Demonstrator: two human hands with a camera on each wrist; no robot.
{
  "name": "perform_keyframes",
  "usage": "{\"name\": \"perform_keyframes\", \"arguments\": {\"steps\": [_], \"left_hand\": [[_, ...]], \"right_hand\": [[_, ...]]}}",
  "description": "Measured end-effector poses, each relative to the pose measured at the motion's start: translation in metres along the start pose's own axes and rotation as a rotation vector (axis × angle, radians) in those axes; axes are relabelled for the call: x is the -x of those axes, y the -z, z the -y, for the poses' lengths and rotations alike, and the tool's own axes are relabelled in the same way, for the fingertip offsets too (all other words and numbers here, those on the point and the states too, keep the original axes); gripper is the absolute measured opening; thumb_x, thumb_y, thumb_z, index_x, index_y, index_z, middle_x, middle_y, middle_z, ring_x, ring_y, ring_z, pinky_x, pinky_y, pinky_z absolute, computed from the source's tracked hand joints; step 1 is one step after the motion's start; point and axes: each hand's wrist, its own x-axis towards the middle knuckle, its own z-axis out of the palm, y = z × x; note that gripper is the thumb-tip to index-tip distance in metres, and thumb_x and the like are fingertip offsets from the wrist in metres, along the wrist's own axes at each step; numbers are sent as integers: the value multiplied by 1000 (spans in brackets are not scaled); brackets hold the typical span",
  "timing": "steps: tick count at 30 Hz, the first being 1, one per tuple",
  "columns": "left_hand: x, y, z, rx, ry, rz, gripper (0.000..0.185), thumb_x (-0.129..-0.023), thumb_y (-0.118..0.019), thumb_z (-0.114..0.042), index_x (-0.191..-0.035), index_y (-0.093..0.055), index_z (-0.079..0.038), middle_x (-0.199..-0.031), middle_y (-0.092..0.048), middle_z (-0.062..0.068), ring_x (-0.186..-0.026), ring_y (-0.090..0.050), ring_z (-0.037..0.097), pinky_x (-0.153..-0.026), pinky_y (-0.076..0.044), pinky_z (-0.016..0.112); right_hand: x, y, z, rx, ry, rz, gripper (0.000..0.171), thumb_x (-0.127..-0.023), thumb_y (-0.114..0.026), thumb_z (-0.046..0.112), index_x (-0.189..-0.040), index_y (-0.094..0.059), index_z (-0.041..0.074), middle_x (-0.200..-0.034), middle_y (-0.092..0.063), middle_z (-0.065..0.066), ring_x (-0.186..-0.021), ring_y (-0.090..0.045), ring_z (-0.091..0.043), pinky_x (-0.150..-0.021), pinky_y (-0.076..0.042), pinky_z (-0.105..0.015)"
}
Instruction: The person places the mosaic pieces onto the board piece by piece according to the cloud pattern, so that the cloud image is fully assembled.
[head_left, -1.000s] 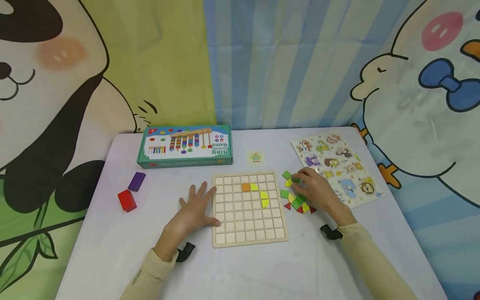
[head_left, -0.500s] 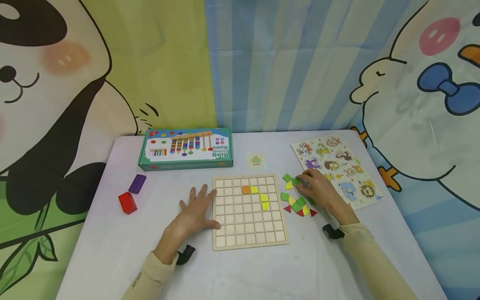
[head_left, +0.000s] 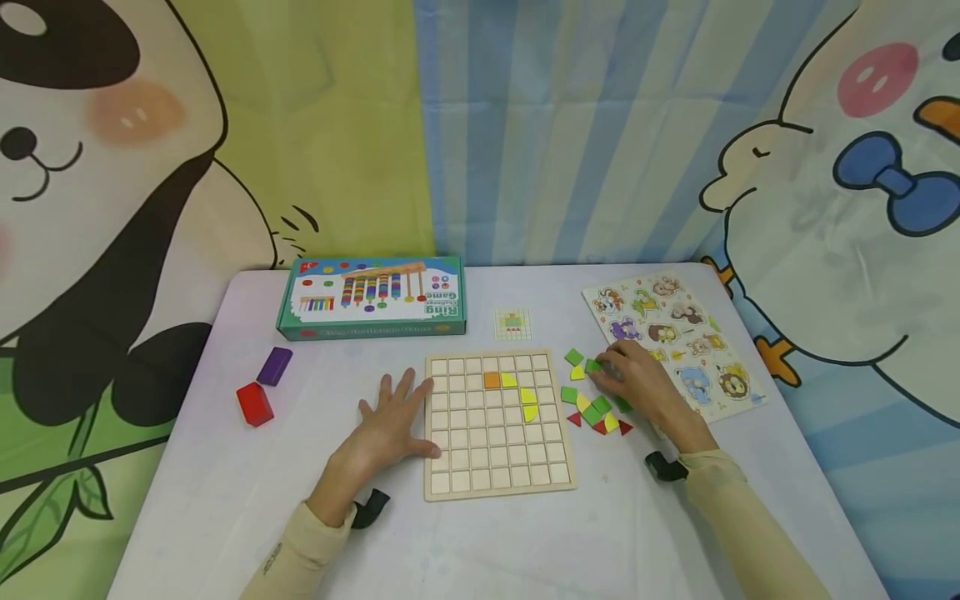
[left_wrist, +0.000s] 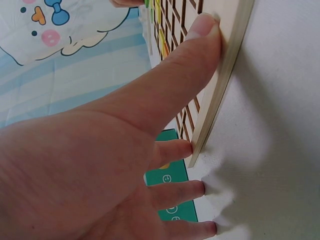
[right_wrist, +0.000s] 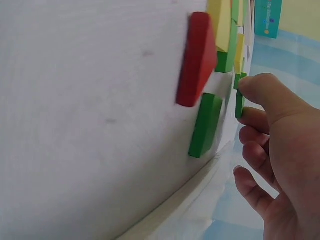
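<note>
A wooden grid board (head_left: 498,454) lies on the white table and holds an orange tile (head_left: 491,380) and a few yellow tiles (head_left: 528,402). My left hand (head_left: 401,400) lies flat with fingers spread at the board's left edge. In the left wrist view its thumb (left_wrist: 202,30) presses on the board's rim (left_wrist: 227,75). To the right of the board, my right hand (head_left: 603,367) pinches a small green tile (right_wrist: 239,102) between thumb and forefinger. That tile is at the top of a loose pile of green, yellow and red tiles (head_left: 592,410). A red tile (right_wrist: 196,57) and a green tile (right_wrist: 205,125) lie close by.
A green ring-game box (head_left: 371,297) stands at the back left, with a small pattern card (head_left: 512,321) behind the board. An animal peg puzzle (head_left: 671,333) lies at the right. A red block (head_left: 255,403) and a purple block (head_left: 274,365) sit at the left.
My right hand has shifted slightly right over the tile pile and its fingertips now close on a green tile. The left hand has stayed put.
</note>
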Motion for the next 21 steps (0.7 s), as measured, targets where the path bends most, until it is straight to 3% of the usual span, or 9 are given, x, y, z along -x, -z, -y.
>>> {"name": "perform_keyframes", "arguments": {"steps": [5,12,21], "left_hand": [[-1,1,0,-10,4,0,113,-70,-91,-39,-160,-30,-11,-169,-9,25,-151,3,57,-104,-6,88],[0,-1,3,10,-1,4,113,-70,-91,-39,-160,-30,-11,-169,-9,24,-151,4,57,-104,-5,88],[-2,-2,3,11,5,9,114,-70,-91,-40,-161,-29,-13,-170,-8,23,-152,4,57,-105,-5,87]], "right_hand": [[-5,4,7,-20,41,-69,28,-81,-86,19,-102,-75,4,-101,-65,-10,-89,-61,-24,-74,-54,-42],[-20,-4,33,-75,199,-141,31,-73,-90,13,-99,-75,2,-98,-66,-12,-87,-62,-24,-69,-54,-38],[-44,-22,83,-95,303,-85,29,-79,-88,22,-101,-76,6,-103,-65,-8,-89,-60,-20,-75,-52,-34]]}}
